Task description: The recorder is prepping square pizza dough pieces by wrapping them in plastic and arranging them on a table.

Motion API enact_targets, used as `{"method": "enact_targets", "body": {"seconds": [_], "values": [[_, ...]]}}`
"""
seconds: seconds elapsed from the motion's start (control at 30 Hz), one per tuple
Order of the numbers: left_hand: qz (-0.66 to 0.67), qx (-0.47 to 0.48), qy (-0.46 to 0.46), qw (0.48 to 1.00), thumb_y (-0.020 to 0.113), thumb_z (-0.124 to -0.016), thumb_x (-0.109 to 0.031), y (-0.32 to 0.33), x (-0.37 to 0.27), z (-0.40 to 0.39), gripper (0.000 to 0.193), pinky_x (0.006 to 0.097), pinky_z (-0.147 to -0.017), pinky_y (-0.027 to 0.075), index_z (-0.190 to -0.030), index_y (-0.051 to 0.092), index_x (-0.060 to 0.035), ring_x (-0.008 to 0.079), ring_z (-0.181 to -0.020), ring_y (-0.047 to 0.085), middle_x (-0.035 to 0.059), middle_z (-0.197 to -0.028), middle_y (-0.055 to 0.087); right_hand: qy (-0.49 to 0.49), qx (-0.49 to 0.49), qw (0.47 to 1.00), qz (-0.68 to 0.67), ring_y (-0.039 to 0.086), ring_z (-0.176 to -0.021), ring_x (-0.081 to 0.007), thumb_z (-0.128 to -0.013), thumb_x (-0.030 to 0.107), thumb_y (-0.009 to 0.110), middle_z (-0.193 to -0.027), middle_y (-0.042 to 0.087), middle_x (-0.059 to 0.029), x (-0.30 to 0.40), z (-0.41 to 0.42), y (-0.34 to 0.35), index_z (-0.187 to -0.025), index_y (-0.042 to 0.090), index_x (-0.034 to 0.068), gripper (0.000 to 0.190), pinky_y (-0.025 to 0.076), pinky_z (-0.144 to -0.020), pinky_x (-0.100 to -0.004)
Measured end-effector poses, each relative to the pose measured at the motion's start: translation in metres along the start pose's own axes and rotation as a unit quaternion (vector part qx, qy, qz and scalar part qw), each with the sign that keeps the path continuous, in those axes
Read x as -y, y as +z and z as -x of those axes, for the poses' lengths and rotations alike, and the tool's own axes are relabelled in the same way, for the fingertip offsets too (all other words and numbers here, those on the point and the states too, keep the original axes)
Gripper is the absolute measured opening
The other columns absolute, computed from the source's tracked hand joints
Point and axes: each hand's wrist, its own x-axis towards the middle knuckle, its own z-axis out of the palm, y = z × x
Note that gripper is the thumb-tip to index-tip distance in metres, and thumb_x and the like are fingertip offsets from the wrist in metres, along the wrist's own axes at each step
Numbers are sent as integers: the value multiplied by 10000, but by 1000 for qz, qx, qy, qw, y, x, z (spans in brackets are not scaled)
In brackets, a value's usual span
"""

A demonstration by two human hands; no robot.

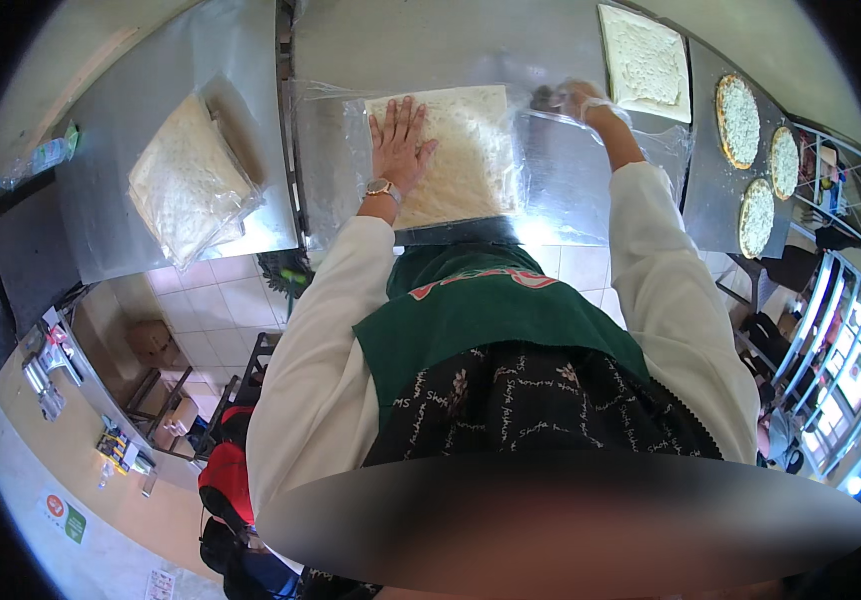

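Note:
A rectangular sheet of pale flatbread (468, 161) lies in front of me on a steel table, with clear plastic film (355, 150) showing around its edges. My left hand (400, 142) presses flat on the bread's upper left part, fingers spread, a watch on the wrist. To the right of the bread, my right hand (588, 101) grips clear plastic film that bunches around its fingers. Motion blurs the fingertips, and a dark blurred patch beside them cannot be made out. More film stretches over the steel below and right of that hand.
Film-wrapped flatbreads (190, 172) lie stacked on the left steel table, near a plastic bottle (48, 154). At upper right sits another rectangular dough sheet (648, 64). Three round topped pizzas (738, 120) rest beyond it. A narrow gap (289, 135) divides the left and middle tables.

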Motion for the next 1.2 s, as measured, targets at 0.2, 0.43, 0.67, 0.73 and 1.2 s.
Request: {"method": "enact_targets", "body": {"seconds": [0.2, 0.43, 0.67, 0.73, 1.2], "values": [[-65, -1, -18, 998, 355, -921, -504, 2, -25, -3, 613, 644, -1061, -28, -1455, 230, -228, 245, -1422, 34, 14, -1541, 105, -217, -279, 935, -23, 596, -997, -325, -822, 47, 509, -1287, 487, -159, 47, 12, 63, -1293, 471, 155, 484, 495, -864, -377], [-25, 26, 16, 999, 381, -906, -503, 16, -27, 10, 607, 711, -1005, -51, -1447, 258, -258, 244, -1423, 38, -1, -1543, 99, 52, 45, 995, 76, 584, -1020, -309, -777, 121, 518, -1118, 603, -168, 57, 27, 70, -1133, 577, 101, 362, 485, -848, -388], [-15, 13, 5, 1000, 391, -912, -479, 13, -39, 10, 614, 707, -1004, -69, -1452, 244, -226, 265, -1422, 18, 29, -1543, 92, -85, -279, 954, -68, 571, -1059, -302, -789, 180, 539, -1276, 501, -163, 37, 29, 57, -1037, 601, 63, 280, 482, -871, -381], [-10, 4, -3, 1000, 393, -917, -465, 13, -42, 12, 611, 705, -1005, -62, -1455, 237, -220, 273, -1422, 13, 37, -1543, 90, -87, -254, 962, -51, 555, -1074, -320, -832, 193, 483, -1204, 550, -163, 72, 14, 64, -1068, 605, 74, 291, 467, -895, -387], [-29, 9, -8, 1000, 368, -926, -482, 10, -32, 13, 590, 697, -1013, -66, -1452, 236, -251, 257, -1422, 18, 13, -1544, 81, -100, -277, 952, 83, 581, -997, -329, -784, 143, 513, -1104, 575, -146, 39, 44, 94, -953, 636, 80, 218, 483, -822, -400]]}}
